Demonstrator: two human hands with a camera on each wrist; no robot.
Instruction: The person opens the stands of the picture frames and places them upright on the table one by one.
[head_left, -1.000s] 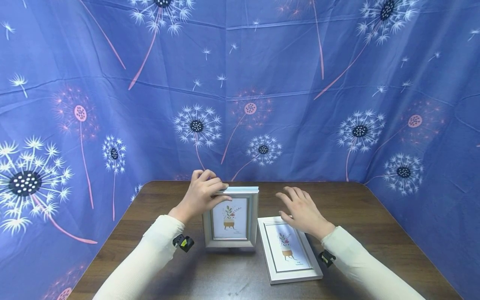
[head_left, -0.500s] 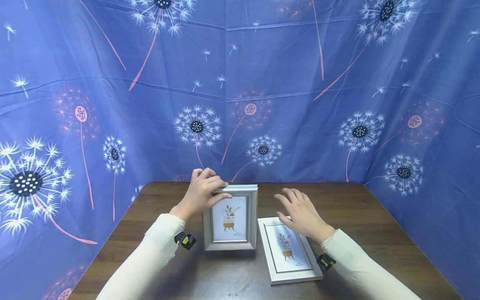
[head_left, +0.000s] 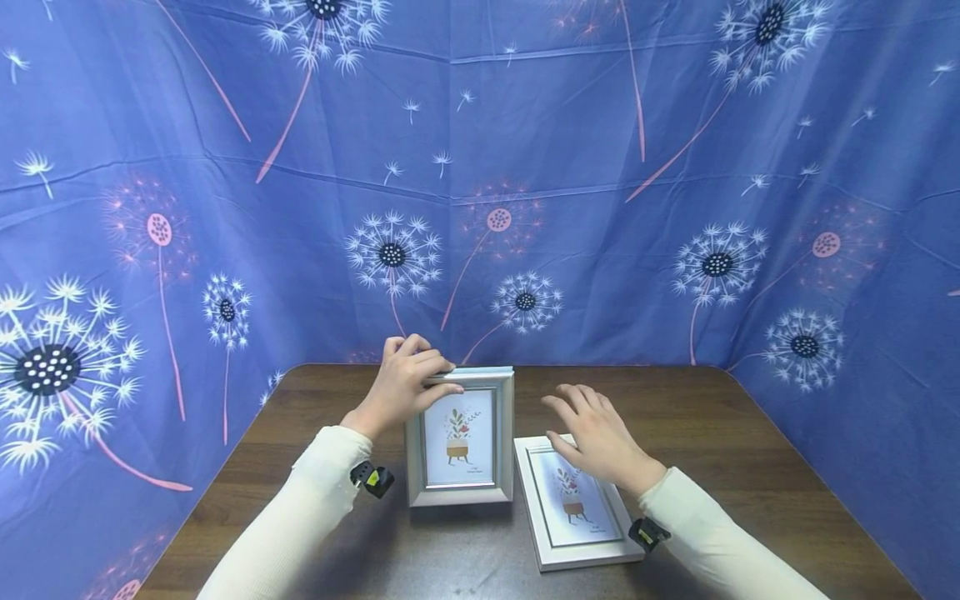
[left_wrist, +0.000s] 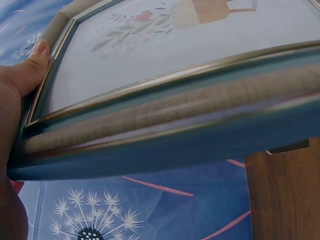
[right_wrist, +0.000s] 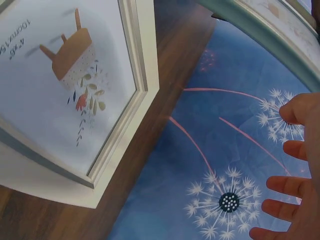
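My left hand [head_left: 405, 379] grips the top left corner of a blue-green and beige picture frame [head_left: 498, 433], thumb across its front and fingers behind. The frame stands upright, facing me, with a print of a potted plant. In the left wrist view its edge and front fill much of the picture, the thumb [left_wrist: 36, 65] lying on the border. A white picture frame [head_left: 551, 550] with a similar print lies face up on the table to the right. Over its top edge hovers my right hand [head_left: 600, 437], fingers spread and bent slightly, holding nothing.
Both frames are on a brown wooden table [head_left: 750, 467]. Behind and at the sides hangs a blue cloth [head_left: 600, 250] printed with dandelions. A black strap device [head_left: 372, 480] sits on my left wrist, another strap device [head_left: 648, 534] on my right.
My right hand has drifted slightly left over the white picture frame. The upright picture frame and the left hand have shifted only a little.
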